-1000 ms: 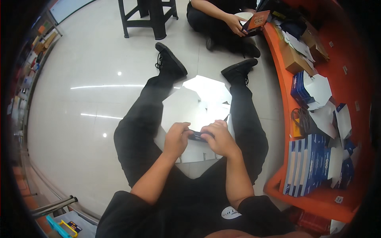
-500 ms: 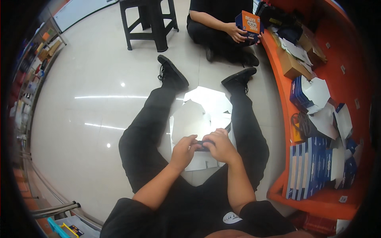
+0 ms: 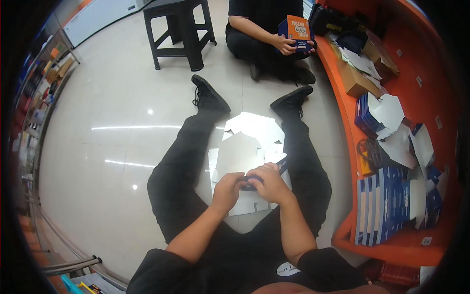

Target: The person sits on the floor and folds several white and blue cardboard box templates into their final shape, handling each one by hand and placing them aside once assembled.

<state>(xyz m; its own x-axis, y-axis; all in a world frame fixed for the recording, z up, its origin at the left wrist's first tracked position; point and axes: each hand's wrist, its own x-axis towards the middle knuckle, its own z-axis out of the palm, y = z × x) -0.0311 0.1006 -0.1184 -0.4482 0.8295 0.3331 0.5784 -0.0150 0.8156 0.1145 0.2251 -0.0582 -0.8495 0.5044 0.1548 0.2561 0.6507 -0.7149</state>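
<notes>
Between my outstretched legs is a partly folded cardboard box [image 3: 238,152], white inside and dark blue outside. My left hand [image 3: 228,190] and my right hand [image 3: 268,182] meet at its near edge, both closed on the dark blue cardboard there, fingertips and thumbs pinching it. The box's white back panel stands up beyond my hands. Under and behind it lie flat white cardboard blanks [image 3: 257,126] on the floor. My fingers hide part of the folded edge.
Across from me another person sits holding an orange and blue box [image 3: 297,32]. A black plastic stool [image 3: 178,34] stands at the far left. On the right, an orange shelf [image 3: 345,230] bears stacked blue flattened boxes [image 3: 384,206] and open cartons [image 3: 387,115]. Racks [image 3: 36,103] line the left.
The box's white back panel has risen more upright, and its dark blue side shows beside my right hand. Both hands keep hold of the near edge. The other person's box has shifted left.
</notes>
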